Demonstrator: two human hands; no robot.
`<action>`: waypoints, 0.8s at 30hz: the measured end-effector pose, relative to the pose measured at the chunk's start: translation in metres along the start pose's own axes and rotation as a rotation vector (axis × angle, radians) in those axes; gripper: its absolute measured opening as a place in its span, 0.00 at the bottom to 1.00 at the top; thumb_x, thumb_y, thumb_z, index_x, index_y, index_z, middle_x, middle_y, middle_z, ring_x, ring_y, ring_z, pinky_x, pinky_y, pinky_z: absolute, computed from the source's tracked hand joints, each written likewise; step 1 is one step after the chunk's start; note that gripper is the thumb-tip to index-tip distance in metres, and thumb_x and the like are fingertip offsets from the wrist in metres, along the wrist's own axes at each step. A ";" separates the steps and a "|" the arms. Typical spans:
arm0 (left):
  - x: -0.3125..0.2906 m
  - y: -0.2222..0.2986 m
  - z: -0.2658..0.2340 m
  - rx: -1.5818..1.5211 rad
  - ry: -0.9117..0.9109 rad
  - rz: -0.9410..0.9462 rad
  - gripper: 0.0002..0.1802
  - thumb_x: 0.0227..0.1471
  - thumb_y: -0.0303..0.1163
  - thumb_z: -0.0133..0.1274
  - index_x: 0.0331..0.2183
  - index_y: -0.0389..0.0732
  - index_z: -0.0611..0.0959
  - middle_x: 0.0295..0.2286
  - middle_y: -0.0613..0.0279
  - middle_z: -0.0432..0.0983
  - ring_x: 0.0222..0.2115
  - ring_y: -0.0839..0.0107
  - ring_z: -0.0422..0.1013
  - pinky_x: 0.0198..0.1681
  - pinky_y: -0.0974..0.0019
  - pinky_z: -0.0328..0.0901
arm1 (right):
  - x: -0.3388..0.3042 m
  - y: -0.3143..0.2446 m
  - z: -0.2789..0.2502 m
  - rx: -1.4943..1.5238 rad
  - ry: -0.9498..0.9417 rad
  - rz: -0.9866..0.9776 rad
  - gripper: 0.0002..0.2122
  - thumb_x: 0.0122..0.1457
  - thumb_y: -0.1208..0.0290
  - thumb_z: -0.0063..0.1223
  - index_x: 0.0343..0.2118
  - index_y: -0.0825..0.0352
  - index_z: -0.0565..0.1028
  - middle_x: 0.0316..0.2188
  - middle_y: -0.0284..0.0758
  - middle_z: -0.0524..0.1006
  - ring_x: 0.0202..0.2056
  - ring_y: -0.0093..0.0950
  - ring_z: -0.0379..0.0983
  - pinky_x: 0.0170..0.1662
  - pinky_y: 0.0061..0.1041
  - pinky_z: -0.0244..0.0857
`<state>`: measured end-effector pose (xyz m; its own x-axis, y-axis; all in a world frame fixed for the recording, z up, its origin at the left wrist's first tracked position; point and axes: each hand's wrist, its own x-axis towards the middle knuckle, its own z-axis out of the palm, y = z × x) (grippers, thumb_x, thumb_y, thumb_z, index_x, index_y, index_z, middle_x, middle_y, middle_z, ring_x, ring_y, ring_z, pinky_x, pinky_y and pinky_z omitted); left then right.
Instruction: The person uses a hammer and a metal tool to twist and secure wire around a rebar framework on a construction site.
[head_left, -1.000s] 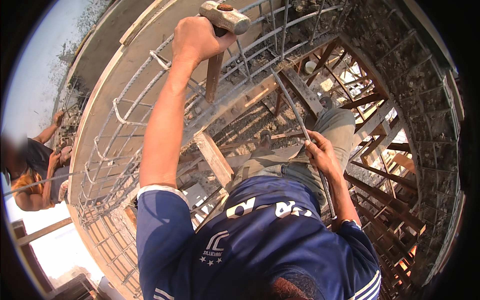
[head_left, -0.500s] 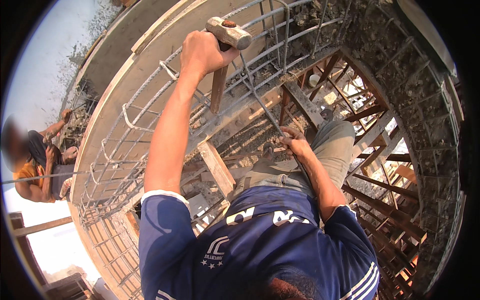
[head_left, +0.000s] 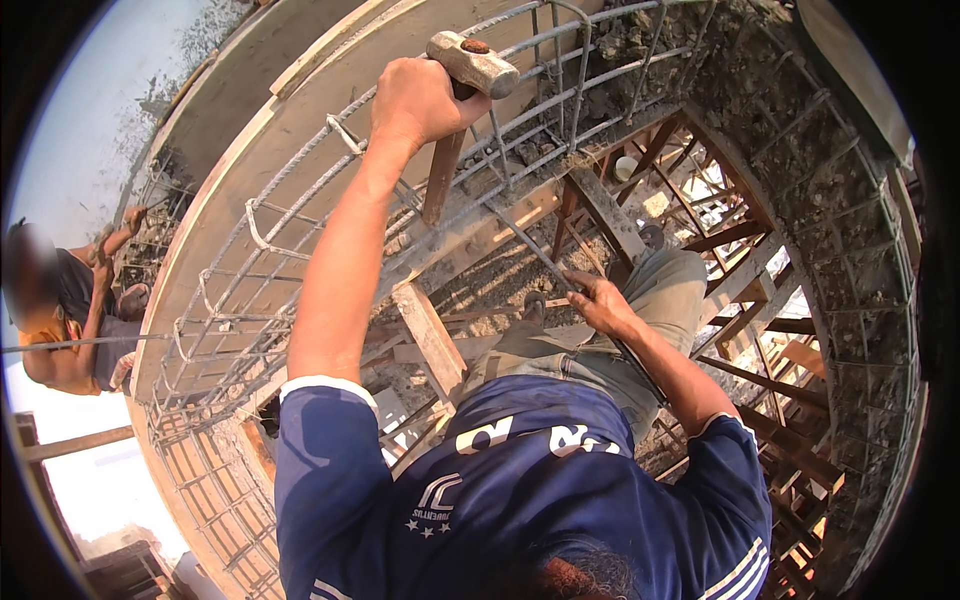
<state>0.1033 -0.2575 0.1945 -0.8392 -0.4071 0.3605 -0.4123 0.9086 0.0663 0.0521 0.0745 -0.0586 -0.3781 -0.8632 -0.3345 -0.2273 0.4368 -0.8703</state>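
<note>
My left hand (head_left: pixel 420 102) is closed round a sledgehammer just below its grey metal head (head_left: pixel 474 66). Its wooden handle (head_left: pixel 440 180) hangs down past the bars of a curved rebar cage (head_left: pixel 290 205). Lower and to the right, my right hand (head_left: pixel 600 303) grips a long thin steel bar (head_left: pixel 535 247). That bar slants from the lower edge of the cage down across my lap, and its near part passes beneath my right forearm. Whether its far tip touches the cage I cannot tell.
Curved formwork boards (head_left: pixel 235 170) line the cage's outer side. Timber crosspieces (head_left: pixel 430 340) span the gap below me, with wooden scaffolding (head_left: pixel 690 190) deep at right. A rough wall with rebar (head_left: pixel 850 260) curves along the right. Another person (head_left: pixel 75 320) sits at far left.
My right hand has drawn the steel bar back toward me; its far end sits lower, off the upper cage bars. The hammer stays almost where it was, in my left hand.
</note>
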 end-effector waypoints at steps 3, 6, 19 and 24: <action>0.003 0.001 0.006 -0.004 0.007 0.011 0.31 0.36 0.60 0.61 0.17 0.36 0.85 0.17 0.50 0.79 0.23 0.53 0.78 0.33 0.57 0.73 | 0.051 -0.018 0.028 0.097 -0.034 0.038 0.23 0.61 0.71 0.52 0.60 0.68 0.69 0.46 0.49 0.78 0.47 0.39 0.76 0.50 0.36 0.68; 0.006 0.005 0.001 -0.008 0.000 0.010 0.31 0.35 0.59 0.61 0.17 0.35 0.85 0.17 0.49 0.78 0.24 0.52 0.78 0.33 0.57 0.73 | 0.088 -0.012 0.056 0.408 -0.063 0.134 0.23 0.62 0.73 0.53 0.60 0.68 0.68 0.27 0.36 0.73 0.24 0.26 0.68 0.25 0.29 0.61; 0.003 0.000 0.003 -0.001 0.027 0.018 0.31 0.36 0.59 0.61 0.17 0.35 0.85 0.16 0.50 0.78 0.23 0.52 0.78 0.33 0.57 0.73 | 0.064 0.001 0.034 0.753 0.024 0.280 0.22 0.65 0.73 0.53 0.61 0.63 0.65 0.19 0.26 0.67 0.14 0.16 0.57 0.14 0.20 0.47; 0.001 0.001 0.003 -0.017 0.007 -0.015 0.31 0.36 0.60 0.61 0.18 0.36 0.85 0.18 0.50 0.79 0.24 0.52 0.78 0.35 0.56 0.73 | 0.052 0.001 0.028 0.686 0.006 0.246 0.20 0.65 0.72 0.53 0.60 0.62 0.67 0.20 0.27 0.67 0.14 0.17 0.57 0.14 0.20 0.46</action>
<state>0.1007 -0.2578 0.1918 -0.8307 -0.4198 0.3658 -0.4185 0.9040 0.0871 0.0570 0.0229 -0.0870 -0.3510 -0.7581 -0.5497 0.4780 0.3597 -0.8013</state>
